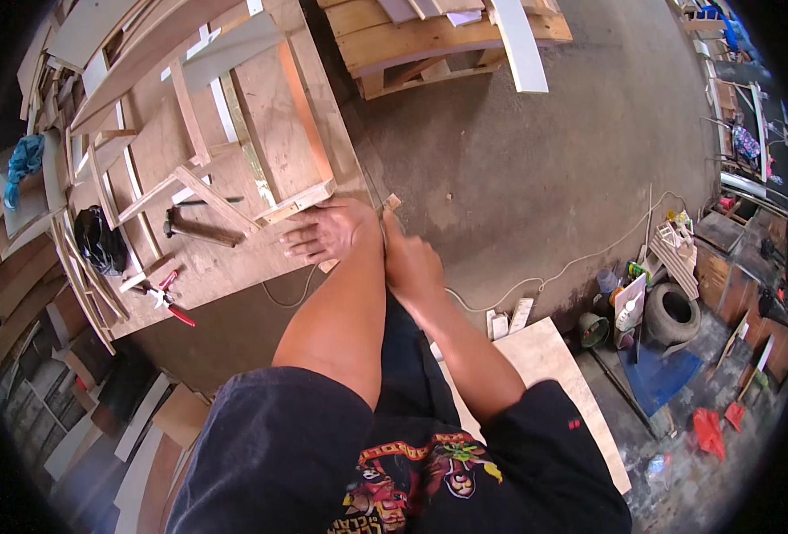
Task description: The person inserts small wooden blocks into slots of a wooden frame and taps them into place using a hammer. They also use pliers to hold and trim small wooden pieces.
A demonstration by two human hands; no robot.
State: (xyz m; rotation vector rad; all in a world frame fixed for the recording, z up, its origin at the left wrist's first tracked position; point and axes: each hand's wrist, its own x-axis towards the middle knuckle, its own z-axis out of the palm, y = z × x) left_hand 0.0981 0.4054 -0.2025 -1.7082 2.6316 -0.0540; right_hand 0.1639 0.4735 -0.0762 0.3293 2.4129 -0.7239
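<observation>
On the plywood workbench (260,125), at about nine o'clock from the hands, lie a hammer (200,230) and, lower at eight o'clock, red-handled pliers (169,298), both untouched.

The left hand (331,230) lies flat on the bench corner with fingers spread and pointing toward nine o'clock, pressing just below the end of a wooden frame (298,203) made of thin strips. Judging by this, the step in hand is steadying the workpiece at the bench edge while the other hand works a small part against it.

Just beside it at three o'clock, the right hand (412,262) is curled, its fingers closed toward a small wooden offcut (393,203) that pokes out at the bench corner; whether they actually pinch it I cannot tell, since the grip faces away.

The next move likely calls for firm downward pressure from the flat hand and careful alignment of the small block with the frame end, keeping fingertips clear of the edge. A white cable (536,283) trails across the concrete floor (536,160) at three o'clock.
</observation>
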